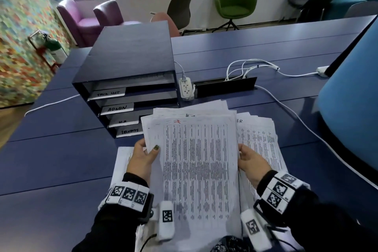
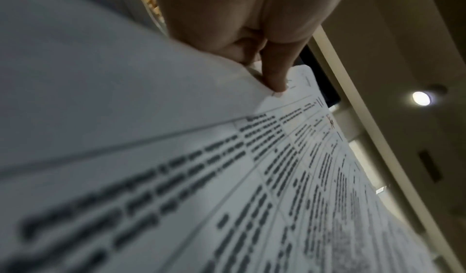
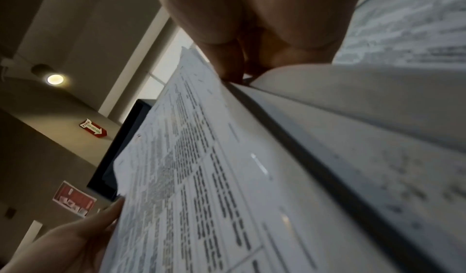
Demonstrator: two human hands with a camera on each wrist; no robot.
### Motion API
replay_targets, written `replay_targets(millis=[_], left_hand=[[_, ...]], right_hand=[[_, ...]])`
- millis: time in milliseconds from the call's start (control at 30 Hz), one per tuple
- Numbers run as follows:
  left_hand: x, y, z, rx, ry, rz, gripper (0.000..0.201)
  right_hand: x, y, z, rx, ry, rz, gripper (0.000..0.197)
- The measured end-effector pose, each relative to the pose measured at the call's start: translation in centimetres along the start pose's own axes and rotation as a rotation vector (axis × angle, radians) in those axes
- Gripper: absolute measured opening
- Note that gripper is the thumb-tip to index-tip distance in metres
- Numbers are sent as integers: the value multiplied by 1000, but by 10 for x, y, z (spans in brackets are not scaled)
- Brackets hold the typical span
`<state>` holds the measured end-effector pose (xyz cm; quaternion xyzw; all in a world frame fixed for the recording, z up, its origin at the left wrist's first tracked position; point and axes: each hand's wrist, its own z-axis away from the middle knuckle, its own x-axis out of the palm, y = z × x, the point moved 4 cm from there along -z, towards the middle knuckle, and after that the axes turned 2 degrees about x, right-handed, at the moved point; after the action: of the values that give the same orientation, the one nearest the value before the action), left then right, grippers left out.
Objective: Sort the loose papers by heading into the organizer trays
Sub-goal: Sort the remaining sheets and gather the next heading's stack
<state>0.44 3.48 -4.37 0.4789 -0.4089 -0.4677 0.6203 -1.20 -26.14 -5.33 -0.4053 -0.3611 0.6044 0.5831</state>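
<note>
- The person's left hand (image 1: 143,159) grips the left edge of a thick sheaf of white printed papers (image 1: 200,165), thumb pressed on the top sheet and the other fingers curled beneath it.
- In the left wrist view one of the fingers (image 2: 274,73) presses down on the margin of the top sheet near its corner.
- The right hand (image 1: 250,162) holds the sheaf's right edge, thumb at the edge on top and the remaining fingers hidden under the papers.
- The sheaf is held tilted above the dark blue desk (image 1: 61,165), and its top sheet carries a table of small print with a red handwritten heading reading roughly "H.R" (image 1: 177,121).
- More loose white papers (image 1: 261,141) lie spread on the desk under and to the right of the sheaf; one shows a dark "H.R." heading.
- Another white sheet (image 1: 120,161) lies flat on the desk beneath the left hand.
- A dark blue box-shaped organizer with four stacked trays (image 1: 131,71) stands on the desk just beyond the papers, to the left.
- Its white tray labels read, from the second down, "ADMIN" (image 1: 117,108), "H.R" and "SECURITY"; the top label is too blurred to read.
- A white power strip (image 1: 186,89) sits just right of the organizer, with white cables (image 1: 251,67) running across the desk.
</note>
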Motion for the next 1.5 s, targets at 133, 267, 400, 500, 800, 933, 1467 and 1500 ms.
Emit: replay_targets(millis=[133, 267, 400, 500, 800, 933, 1467, 1500], left_hand=[[-10, -7, 2, 19, 106, -319, 36], [-22, -25, 6, -94, 123, -521, 40], [-38, -58, 12, -293, 93, -665, 48], [-43, -66, 14, -323, 84, -697, 41], [-44, -68, 3, -400, -26, -626, 71], [-45, -72, 0, -416, -48, -766, 76], [-49, -80, -6, -411, -58, -843, 80], [-49, -80, -6, -412, -57, -849, 80]], right_hand=[[9, 14, 3, 134, -67, 191, 27], [-33, 11, -1, 189, 204, 468, 32], [-99, 12, -9, 358, 439, 486, 37], [-117, 23, -19, 407, 409, 439, 37], [-114, 30, -19, 417, 480, 415, 39], [-108, 24, -17, 412, 452, 442, 35], [-95, 19, -20, 325, 513, 461, 59], [-95, 19, -18, 329, 496, 470, 58]])
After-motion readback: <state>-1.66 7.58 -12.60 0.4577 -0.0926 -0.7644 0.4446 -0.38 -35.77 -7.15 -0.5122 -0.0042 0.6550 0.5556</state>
